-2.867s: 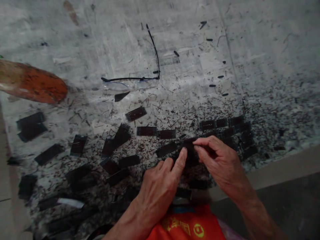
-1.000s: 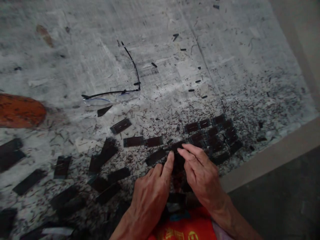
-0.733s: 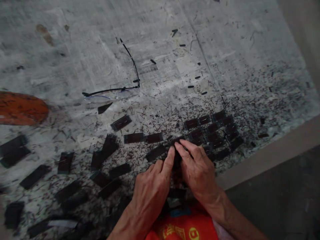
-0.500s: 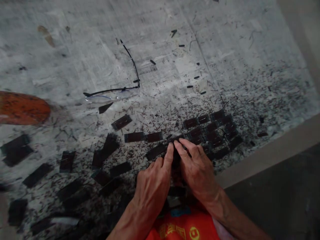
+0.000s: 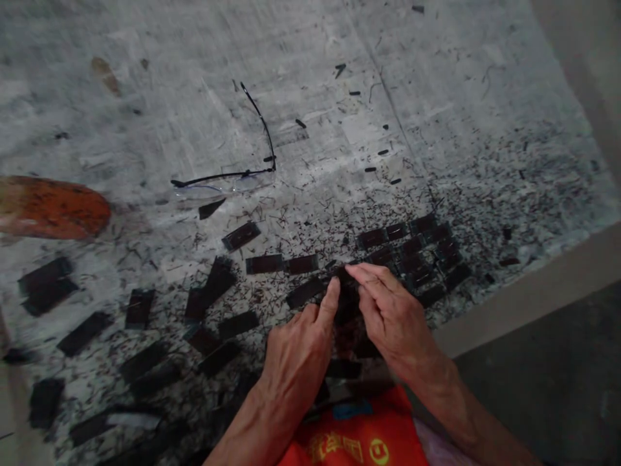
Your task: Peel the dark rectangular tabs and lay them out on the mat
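My left hand [image 5: 303, 340] has its index finger stretched forward, its tip touching a dark flat piece [image 5: 345, 278]; the other fingers are curled under. Opposite it, my right hand [image 5: 398, 307] keeps its fingers pressed together, tips at the far edge of the same dark patch. What lies in the grasp of either hand is hidden, and both thumbs are hard to see. Just left of the fingertips lies a dark rectangular piece [image 5: 305, 292]. To the right is a cluster of similar dark rectangles [image 5: 412, 262], laid close together in rows.
Glasses [image 5: 223, 176] lie on the pale, worn table [image 5: 194, 39]. An orange rounded object [image 5: 63, 207] is at the left edge. Scattered dark rectangles [image 5: 85, 333] cover the near left, among fine dark scraps. The table's edge [image 5: 528, 288] runs along the right.
The right fingers have drawn closer together, and that hand sits slightly farther right. The left hand stays nearly in place. The view has shifted slightly, moving the table items right.
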The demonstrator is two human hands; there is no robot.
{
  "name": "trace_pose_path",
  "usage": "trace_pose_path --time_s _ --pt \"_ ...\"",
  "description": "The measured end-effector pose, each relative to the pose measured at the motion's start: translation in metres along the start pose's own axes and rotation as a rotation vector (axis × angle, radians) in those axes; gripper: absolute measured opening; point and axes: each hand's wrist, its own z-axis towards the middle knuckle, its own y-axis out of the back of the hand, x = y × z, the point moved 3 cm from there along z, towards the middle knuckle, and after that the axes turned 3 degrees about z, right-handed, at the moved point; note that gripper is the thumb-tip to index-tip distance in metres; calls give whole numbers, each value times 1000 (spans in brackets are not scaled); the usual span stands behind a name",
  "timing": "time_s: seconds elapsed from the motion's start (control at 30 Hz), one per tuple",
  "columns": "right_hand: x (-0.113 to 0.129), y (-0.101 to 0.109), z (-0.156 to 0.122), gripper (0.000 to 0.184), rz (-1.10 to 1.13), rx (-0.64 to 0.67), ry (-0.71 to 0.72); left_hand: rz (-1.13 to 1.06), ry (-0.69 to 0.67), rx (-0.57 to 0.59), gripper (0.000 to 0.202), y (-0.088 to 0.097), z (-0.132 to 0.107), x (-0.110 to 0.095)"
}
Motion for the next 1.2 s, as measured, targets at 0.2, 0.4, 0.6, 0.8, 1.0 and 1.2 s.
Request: trace_pose_path --time_s 0.2,0.4,0.6,0.8,1.0,1.2 --pt "-4 3 1 41 84 -18 16 0 17 -8 64 4 3 0" --pt "3 1 -8 31 117 -19 115 -42 -35 -122 57 3 -4 2" --pt "1 -2 -18 23 138 -16 169 -90 -122 -228 40 14 -10 1" --pt "-3 -6 -27 22 144 -7 217 -226 -205 -182 37 32 0 1" --pt "-6 -7 -35 22 160 -40 246 -288 -247 30 43 32 19 -8" --pt "-8 -8 -35 21 189 -65 239 -362 -317 205 42 33 46 -22"
